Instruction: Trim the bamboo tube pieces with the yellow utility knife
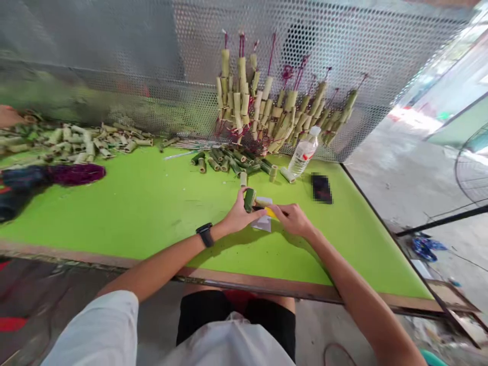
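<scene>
A short green bamboo piece (249, 200) stands tilted in my left hand (238, 215), with the thumb and fingers closed round it. My right hand (294, 218) grips a yellow utility knife (271, 212); its dark tip points left, right beside the lower end of the bamboo. Whether the tip touches the bamboo I cannot tell. Below both hands, a white sheet (263, 223) lies on the green tabletop (152, 213), partly covered. Just beyond my left hand, a pale bamboo piece (243, 179) is on the table.
Green bamboo pieces (236, 160) lie heaped ahead, before strung bamboo bundles (267, 107) against the perforated metal panel (198, 30). A water bottle (303, 152) and a blurred dark object (322, 188) are at right. Pale bamboo (76, 142) and purple cord (78, 174) lie left, near another person's hand (10, 117).
</scene>
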`<state>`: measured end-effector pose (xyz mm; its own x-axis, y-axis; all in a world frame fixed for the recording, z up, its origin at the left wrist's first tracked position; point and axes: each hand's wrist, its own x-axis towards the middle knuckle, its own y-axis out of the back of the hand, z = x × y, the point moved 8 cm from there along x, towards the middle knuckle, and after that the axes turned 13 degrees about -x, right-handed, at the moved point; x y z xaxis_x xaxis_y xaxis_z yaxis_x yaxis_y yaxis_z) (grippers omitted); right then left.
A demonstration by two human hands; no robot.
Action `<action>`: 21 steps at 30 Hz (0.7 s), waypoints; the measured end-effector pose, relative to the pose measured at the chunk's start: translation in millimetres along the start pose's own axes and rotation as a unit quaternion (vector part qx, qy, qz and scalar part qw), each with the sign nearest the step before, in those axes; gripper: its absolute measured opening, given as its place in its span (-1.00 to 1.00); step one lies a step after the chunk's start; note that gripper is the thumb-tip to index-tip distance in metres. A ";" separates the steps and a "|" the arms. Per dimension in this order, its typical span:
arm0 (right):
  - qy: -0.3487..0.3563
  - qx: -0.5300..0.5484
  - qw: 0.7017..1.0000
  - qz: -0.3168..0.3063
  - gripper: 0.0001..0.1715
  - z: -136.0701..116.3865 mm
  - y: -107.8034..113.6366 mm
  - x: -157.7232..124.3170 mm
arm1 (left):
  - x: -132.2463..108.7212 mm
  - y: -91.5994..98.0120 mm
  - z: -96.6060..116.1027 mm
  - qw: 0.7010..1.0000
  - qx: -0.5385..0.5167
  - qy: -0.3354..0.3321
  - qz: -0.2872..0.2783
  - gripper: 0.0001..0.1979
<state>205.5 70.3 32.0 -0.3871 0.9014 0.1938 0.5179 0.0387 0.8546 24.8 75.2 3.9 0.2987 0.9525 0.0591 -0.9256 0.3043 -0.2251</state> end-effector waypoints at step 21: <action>-0.024 -0.176 0.973 0.151 -0.32 -11.2 14.6 -3.8 | 3.9 13.7 -9.2 0.996 -0.002 0.005 0.086 -0.21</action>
<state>206.0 62.6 49.2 -0.2169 0.8686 0.4456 0.3064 -0.3728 0.8759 15.4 83.0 -7.9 0.1375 0.9905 0.0104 -0.9623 0.1360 -0.2355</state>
